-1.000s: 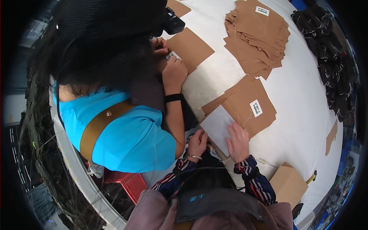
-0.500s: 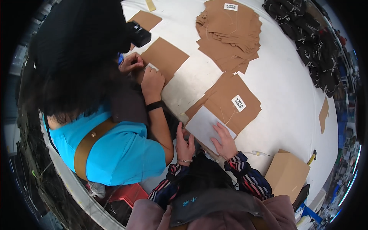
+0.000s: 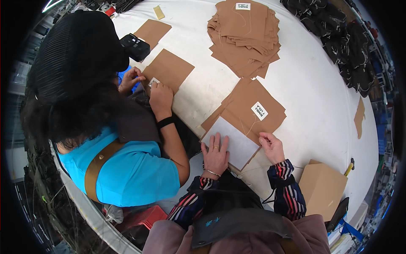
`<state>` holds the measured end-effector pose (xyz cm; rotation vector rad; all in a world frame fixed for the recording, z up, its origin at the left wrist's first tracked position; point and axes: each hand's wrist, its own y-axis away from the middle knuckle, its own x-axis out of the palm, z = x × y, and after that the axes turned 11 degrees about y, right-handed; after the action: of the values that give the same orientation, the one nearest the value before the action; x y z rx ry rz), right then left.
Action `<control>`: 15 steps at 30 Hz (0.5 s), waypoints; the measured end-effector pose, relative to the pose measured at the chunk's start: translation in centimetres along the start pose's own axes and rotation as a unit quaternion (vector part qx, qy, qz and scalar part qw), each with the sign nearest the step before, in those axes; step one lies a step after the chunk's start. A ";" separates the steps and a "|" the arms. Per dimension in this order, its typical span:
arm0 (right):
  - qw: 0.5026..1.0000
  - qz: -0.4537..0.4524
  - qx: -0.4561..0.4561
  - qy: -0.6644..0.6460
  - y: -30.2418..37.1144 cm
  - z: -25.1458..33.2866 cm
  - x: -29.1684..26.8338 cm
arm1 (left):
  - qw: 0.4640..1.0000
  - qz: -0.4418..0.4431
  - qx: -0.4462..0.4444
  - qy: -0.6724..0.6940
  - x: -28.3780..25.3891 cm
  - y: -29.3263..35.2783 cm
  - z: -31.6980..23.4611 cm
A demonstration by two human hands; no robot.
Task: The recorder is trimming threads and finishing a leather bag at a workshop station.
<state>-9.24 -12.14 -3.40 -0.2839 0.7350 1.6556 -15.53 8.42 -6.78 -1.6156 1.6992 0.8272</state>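
Note:
A white rectangular sheet (image 3: 233,135) lies over the lower part of a small stack of brown cut pieces (image 3: 253,97), fabric or paper. My left hand (image 3: 216,155) rests flat on the sheet's near left part, fingers spread. At the sheet's right corner, my right hand (image 3: 272,148) has thumb and fingers pinched together beside the brown pieces' edge. What they pinch, if anything, is too small to make out. The top brown piece bears a white printed label (image 3: 259,111), and a pale thread (image 3: 250,127) trails from near it toward the sheet.
On my left a person in a blue top and black cap (image 3: 76,55) handles a small white label on brown pieces (image 3: 177,70). A larger brown pile (image 3: 245,34) sits farther back. Dark bundles (image 3: 334,38) lie at the far right, a cardboard box (image 3: 323,188) near right.
My left hand has moved from the sheet's left edge onto its top. My right hand has left the sheet, moved right and closed into a pinch. The view has shifted slightly.

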 end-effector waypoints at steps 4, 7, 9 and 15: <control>1.000 -0.019 -0.007 0.004 0.0 1.0 -0.9 | 0.998 -0.020 0.030 0.045 -1.2 -0.6 -2.0; 1.000 -0.006 -0.016 -0.002 0.6 3.0 -0.8 | 0.952 -0.062 0.012 0.299 -2.8 -1.7 -4.5; 0.996 0.007 -0.080 -0.034 1.7 4.3 0.2 | 0.683 -0.010 -0.152 0.715 -2.8 -2.2 -5.3; 0.972 0.074 -0.220 0.046 2.4 7.0 2.2 | 0.428 0.000 -0.262 0.865 -2.6 -4.2 -3.1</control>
<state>-10.56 -6.26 1.50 -0.6364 0.4565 1.9519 -11.32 7.28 -2.85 -3.3503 2.5519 -1.2312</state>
